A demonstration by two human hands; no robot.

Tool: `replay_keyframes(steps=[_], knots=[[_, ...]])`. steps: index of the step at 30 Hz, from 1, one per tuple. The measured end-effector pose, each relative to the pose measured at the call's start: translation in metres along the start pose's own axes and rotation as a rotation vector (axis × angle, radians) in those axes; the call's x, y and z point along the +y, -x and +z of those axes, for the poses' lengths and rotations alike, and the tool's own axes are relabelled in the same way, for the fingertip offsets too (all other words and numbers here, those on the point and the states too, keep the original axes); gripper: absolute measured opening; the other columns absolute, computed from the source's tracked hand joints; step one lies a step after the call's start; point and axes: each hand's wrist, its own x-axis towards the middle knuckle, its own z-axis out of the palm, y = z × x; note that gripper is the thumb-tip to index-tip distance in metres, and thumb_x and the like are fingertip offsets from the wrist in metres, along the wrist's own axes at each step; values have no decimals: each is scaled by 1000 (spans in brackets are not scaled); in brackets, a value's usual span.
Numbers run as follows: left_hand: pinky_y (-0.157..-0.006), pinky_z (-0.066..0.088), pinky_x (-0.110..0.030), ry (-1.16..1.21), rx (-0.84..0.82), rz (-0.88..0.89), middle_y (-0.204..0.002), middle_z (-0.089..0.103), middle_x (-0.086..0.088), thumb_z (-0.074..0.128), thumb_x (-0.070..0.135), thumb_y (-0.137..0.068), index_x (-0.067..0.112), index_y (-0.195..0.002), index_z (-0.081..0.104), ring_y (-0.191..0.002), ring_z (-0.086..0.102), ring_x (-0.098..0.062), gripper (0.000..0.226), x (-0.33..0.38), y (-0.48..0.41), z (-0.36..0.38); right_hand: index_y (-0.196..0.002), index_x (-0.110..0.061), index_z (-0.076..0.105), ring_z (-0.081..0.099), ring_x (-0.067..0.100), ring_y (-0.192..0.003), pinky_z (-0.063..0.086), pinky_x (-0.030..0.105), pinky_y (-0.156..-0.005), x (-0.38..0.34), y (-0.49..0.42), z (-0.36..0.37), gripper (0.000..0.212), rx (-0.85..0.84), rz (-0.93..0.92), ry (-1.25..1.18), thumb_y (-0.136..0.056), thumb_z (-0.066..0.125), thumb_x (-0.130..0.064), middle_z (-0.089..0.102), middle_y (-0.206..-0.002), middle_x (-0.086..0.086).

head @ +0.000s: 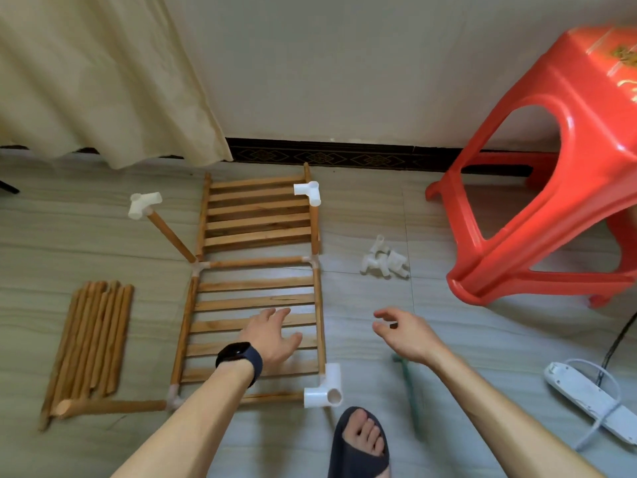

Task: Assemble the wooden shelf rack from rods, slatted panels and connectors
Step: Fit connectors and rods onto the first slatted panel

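A slatted wooden panel [255,301] lies on the floor inside a frame of rods and white connectors, with a corner connector [325,386] at its near right. A second slatted panel [258,215] lies beyond it, a white connector [308,191] at its far right corner. A rod [169,232] with a white connector [143,203] sticks out to the left. My left hand [274,334], fingers spread, hovers over or rests on the near panel. My right hand [401,331] hangs above the floor, fingers loosely curled, holding nothing.
A bundle of loose rods [89,343] lies at the left. Several spare white connectors [384,260] sit on the floor at the right. A red plastic stool [558,174] stands further right, a white power strip [593,401] near it. My sandalled foot [362,443] is below.
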Motion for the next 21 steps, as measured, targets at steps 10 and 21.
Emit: replay_keyframes(steps=[10, 21], knots=[[-116, -11, -67, -600, -271, 148, -152, -44, -3, 52, 80, -81, 43, -148, -31, -145, -30, -40, 113, -30, -78, 57, -154, -38, 25, 32, 38, -142, 41, 50, -108, 1, -131, -4, 63, 89, 13, 363, -98, 48, -21, 3, -165, 8], [-119, -5, -61, -396, -306, 104, -149, -48, 2, 63, 68, -83, 45, -147, -32, -146, -32, -31, 116, -27, -87, 86, -126, -27, 64, 56, 33, -120, 50, 41, -97, 10, -179, 16, 40, 92, -60, 383, -94, 58, -3, 39, -148, 9]])
